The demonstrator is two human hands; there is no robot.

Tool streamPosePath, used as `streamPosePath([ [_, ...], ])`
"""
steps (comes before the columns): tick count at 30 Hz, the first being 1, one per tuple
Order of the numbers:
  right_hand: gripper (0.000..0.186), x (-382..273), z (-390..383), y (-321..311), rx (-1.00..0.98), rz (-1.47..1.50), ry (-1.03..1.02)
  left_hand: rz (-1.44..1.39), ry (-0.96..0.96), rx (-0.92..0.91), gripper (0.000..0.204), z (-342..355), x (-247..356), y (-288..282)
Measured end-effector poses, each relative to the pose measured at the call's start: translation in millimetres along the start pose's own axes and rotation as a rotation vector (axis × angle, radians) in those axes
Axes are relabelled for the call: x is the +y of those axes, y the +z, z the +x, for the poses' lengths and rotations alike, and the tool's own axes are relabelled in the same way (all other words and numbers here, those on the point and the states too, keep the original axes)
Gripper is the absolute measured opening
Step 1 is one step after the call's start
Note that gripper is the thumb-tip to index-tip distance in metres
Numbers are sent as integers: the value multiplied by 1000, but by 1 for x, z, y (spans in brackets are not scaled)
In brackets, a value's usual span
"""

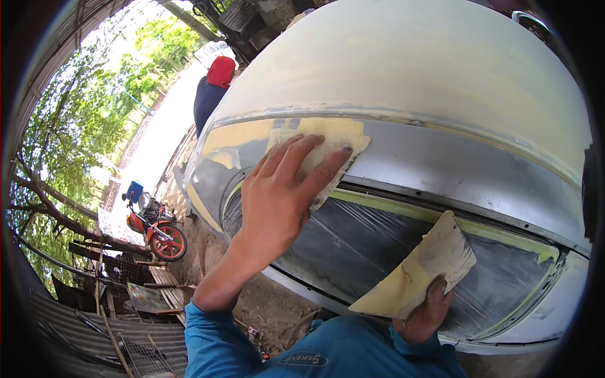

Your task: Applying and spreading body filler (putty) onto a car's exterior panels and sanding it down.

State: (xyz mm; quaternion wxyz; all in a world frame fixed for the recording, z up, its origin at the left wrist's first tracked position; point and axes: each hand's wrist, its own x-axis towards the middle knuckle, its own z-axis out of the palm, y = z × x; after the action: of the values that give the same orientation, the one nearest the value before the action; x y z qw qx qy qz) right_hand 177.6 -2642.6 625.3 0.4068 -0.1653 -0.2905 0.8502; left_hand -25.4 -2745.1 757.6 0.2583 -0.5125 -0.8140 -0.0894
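My left hand [277, 195] grips a thin cream spreader [337, 143] against the metal strip above the window, where patches of pale yellow filler [233, 135] lie. My right hand [422, 312] holds a squarish board [403, 277] with cream filler on it, lower right, in front of the window. The window [504, 277] is covered in wrinkled plastic edged with pale tape. The vehicle's broad, pale roof [391, 57] curves above, and bare grey metal [428, 164] runs to the right of the spreader.
A person in a red cap and dark top [209, 104] is at the vehicle's far left end. A red motorcycle [164, 239] stands on the left beside wooden slats [167, 286] and corrugated sheeting [88, 340]. Dirt ground [265, 302] shows below the vehicle; trees and bright light lie beyond.
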Motion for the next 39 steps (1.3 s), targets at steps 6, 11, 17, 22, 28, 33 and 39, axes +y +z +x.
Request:
streamPosePath([
  [6, 49, -1, 2, 3, -38, -12, -10, 73, 55, 39, 70, -16, 5, -3],
  [11, 51, -2, 2, 3, -15, -6, 29, 25, 50, 17, 68, 2, -5, -22],
  [17, 51, 6, 1, -3, -18, 11, -15, -35, 37, 27, 69, 22, -10, -1],
  [22, 51, 1, 2, -5, -22, 6, -1, -78, 7, 14, 71, 20, -3, -4],
  [28, 50, 0, 5, -3, -61, -8, -3, -97, 9, 5, 72, 19, -7, -10],
  [33, 49, 1, 2, -1, -22, -24, 0, -128, 5, -6, 73, 21, -6, -13],
  [39, 51, 1, 3, -6, -61, -64, 21, -96, 18, -48, 72, 12, -1, -19],
])
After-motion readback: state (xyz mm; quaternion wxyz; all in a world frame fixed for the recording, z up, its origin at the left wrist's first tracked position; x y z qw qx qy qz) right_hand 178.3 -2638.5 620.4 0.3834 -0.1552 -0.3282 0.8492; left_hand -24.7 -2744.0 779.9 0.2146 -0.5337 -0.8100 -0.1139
